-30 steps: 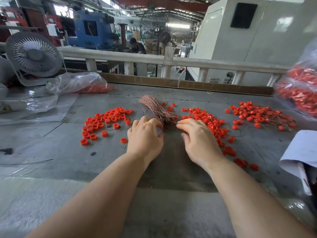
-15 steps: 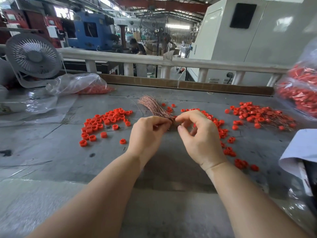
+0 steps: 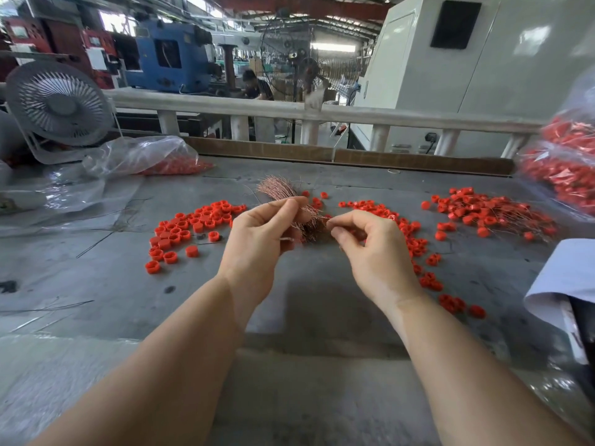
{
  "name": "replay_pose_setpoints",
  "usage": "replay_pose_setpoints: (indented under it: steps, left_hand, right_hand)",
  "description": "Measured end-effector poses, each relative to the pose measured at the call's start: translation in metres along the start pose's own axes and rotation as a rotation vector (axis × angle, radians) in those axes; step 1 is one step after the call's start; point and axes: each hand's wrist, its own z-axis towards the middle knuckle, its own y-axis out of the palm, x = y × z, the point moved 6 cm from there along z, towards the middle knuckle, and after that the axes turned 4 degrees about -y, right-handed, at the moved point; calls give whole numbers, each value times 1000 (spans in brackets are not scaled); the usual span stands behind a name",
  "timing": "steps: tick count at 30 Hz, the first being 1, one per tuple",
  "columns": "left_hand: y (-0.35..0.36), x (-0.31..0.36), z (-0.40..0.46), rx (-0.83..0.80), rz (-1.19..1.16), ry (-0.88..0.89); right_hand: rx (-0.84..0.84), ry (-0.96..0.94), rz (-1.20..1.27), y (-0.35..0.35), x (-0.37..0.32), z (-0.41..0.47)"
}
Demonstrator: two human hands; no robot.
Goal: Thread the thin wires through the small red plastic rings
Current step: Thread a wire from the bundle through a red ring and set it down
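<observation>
A bundle of thin copper wires (image 3: 279, 190) lies on the grey table (image 3: 96, 284), fanning out toward the back. My left hand (image 3: 257, 243) is raised above the bundle's near end, thumb and forefinger pinching a wire. My right hand (image 3: 370, 252) is raised beside it, its fingertips pinched together at the wire's other end near the bundle. Loose red plastic rings lie in a left pile (image 3: 190, 225) and a middle pile (image 3: 415, 243). A right pile (image 3: 489, 214) has rings with wires through them.
A clear bag holding red rings (image 3: 145, 159) lies at the back left, beside a grey fan (image 3: 58, 104). A second bag of red parts (image 3: 566, 162) sits at the right edge. A white sleeve (image 3: 566, 284) intrudes at right. A wooden strip (image 3: 354, 156) borders the table's far edge.
Both hands have risen off the table from the wire bundle and moved slightly apart. The fingertips now pinch a thin wire between them.
</observation>
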Motion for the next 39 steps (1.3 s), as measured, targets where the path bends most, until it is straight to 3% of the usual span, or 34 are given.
replay_pose_setpoints:
  steps: [10, 23, 31, 39]
  left_hand:
    - [-12, 1, 1, 143, 15, 16]
    - [-20, 2, 1, 233, -153, -17]
    - [-14, 1, 0, 170, 33, 23]
    - [-1, 0, -5, 56, 289, 100]
  right_hand:
    - [154, 134, -238, -21, 10, 0]
    - [319, 318, 85, -34, 31, 0]
    - [343, 423, -75, -38, 39, -3]
    - [372, 133, -192, -41, 3, -3]
